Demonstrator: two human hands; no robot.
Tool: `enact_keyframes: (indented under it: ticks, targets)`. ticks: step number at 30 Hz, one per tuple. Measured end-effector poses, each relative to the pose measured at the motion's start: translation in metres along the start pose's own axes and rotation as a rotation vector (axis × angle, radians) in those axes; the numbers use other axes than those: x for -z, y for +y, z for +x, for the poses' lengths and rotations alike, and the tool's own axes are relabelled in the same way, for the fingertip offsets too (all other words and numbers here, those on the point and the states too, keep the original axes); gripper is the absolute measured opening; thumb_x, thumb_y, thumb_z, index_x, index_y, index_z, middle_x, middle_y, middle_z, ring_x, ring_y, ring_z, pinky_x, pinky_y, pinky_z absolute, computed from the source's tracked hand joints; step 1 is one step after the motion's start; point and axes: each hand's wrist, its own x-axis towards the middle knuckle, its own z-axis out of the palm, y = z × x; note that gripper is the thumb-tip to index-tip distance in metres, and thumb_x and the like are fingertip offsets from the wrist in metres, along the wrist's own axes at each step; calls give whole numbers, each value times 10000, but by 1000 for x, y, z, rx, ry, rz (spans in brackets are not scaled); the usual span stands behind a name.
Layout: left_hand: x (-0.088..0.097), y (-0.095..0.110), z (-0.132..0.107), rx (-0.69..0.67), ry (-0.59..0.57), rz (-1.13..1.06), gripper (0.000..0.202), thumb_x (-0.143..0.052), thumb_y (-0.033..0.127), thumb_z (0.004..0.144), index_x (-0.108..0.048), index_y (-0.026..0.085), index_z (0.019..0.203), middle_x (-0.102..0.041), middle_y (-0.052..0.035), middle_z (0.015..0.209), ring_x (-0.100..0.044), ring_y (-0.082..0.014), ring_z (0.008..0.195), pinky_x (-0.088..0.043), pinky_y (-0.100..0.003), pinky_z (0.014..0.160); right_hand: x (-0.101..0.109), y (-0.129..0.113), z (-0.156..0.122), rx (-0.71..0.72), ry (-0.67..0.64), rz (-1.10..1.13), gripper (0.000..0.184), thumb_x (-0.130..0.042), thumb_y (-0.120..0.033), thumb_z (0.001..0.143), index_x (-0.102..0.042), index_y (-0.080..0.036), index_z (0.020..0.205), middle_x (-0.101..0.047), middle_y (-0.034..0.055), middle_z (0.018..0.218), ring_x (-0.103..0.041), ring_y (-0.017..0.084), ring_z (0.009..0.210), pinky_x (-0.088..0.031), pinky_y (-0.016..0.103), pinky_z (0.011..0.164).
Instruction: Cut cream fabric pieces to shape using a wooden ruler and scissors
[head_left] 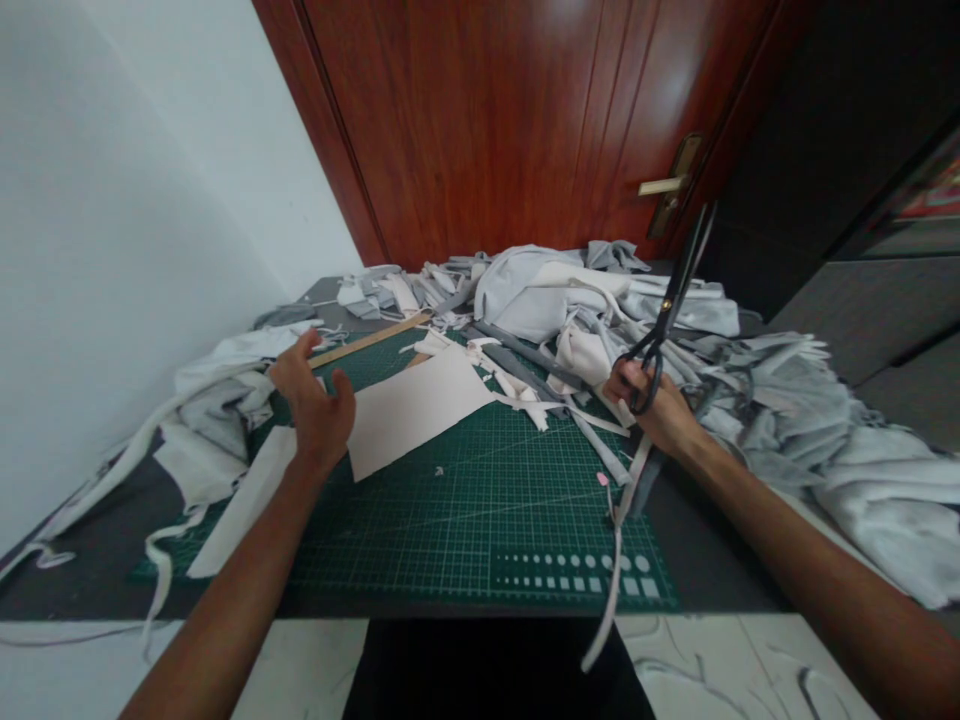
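Observation:
My right hand (651,405) grips the handles of large black scissors (675,290), blades closed and pointing up toward the door. A thin white fabric strip (616,540) hangs from under that hand over the table's front edge. My left hand (315,395) hovers open, fingers spread, just left of a flat pale fabric piece (416,405) lying on the green cutting mat (480,510). It holds nothing.
Heaps of white and grey fabric scraps (600,300) cover the back and right of the table. A wooden ruler (367,342) lies at the mat's far left edge. A white strip (240,510) lies left on the mat. A brown door (517,120) stands behind.

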Motion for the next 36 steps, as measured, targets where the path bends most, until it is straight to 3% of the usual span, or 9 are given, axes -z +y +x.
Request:
enact_keyframes:
  ticks: [7, 10, 13, 15, 19, 23, 27, 31, 36]
  targets:
    - [-8, 20, -9, -266, -402, -118, 318, -390, 211, 993, -641, 195, 1187, -693, -112, 1173, -616, -272, 1171, -476, -445, 1057, 29, 1, 9, -54, 193, -181, 473, -791, -623, 709, -600, -190, 718, -504, -43, 604, -421, 98, 536, -326, 229, 498]
    - [-14, 37, -19, -426, -595, -226, 335, -403, 139, 971, -664, 196, 1172, -698, -98, 1148, -626, -241, 1133, -505, -424, 1036, 30, 8, 12, -17, 225, -297, 423, -727, -592, 730, -616, -184, 723, -574, -15, 653, -521, 129, 613, -400, 240, 583]
    - [-28, 71, -23, -551, -766, -299, 369, -415, 70, 937, -694, 224, 1125, -709, -64, 1162, -620, -219, 1152, -484, -418, 1083, 31, 18, 16, -51, 251, -446, 437, -593, -620, 784, -627, -185, 753, -663, 25, 720, -602, 167, 678, -448, 258, 634]
    - [-47, 105, -20, -509, -824, -347, 372, -407, 72, 950, -692, 222, 1135, -707, -64, 1203, -606, -216, 1199, -469, -414, 1109, 34, 23, 19, -67, 288, -510, 453, -554, -628, 794, -630, -184, 748, -673, 40, 703, -611, 181, 662, -444, 270, 623]
    - [-110, 180, 2, -170, -941, -212, 344, -492, 225, 998, -616, 152, 1310, -662, -135, 1347, -573, -249, 1303, -434, -406, 1145, 43, 25, 18, -113, 372, -694, 417, -616, -589, 789, -658, -175, 747, -673, 69, 674, -623, 217, 659, -402, 293, 614]
    - [-170, 225, 27, -34, -994, -134, 255, -577, 329, 984, -711, 140, 1092, -761, -149, 1073, -711, -277, 1069, -534, -392, 963, 47, 24, 16, -288, 340, -1038, 386, -604, -529, 890, -740, -173, 950, -764, 119, 882, -717, 262, 851, -435, 294, 674]
    - [-191, 240, 39, 16, -1018, -124, 232, -648, 364, 949, -726, 147, 932, -774, -96, 936, -735, -229, 900, -561, -352, 840, 45, 18, 15, -417, 218, -1190, 414, -568, -523, 947, -746, -162, 1045, -777, 151, 974, -741, 292, 964, -479, 308, 723]
    - [-179, 247, 78, -16, -849, -180, 279, -496, 297, 1022, -721, 155, 940, -773, -97, 962, -727, -241, 950, -531, -312, 832, 42, 9, 13, -468, 124, -1310, 505, -506, -569, 978, -744, -129, 1046, -770, 195, 996, -746, 335, 995, -515, 360, 787]
    - [-132, 247, 174, -174, -545, -260, 358, -366, 406, 1090, -654, 199, 1137, -731, -94, 1174, -664, -237, 1162, -465, -323, 987, 36, 3, 7, -469, 84, -1421, 511, -469, -518, 1010, -726, -79, 1065, -762, 234, 1013, -745, 364, 1012, -519, 414, 850]
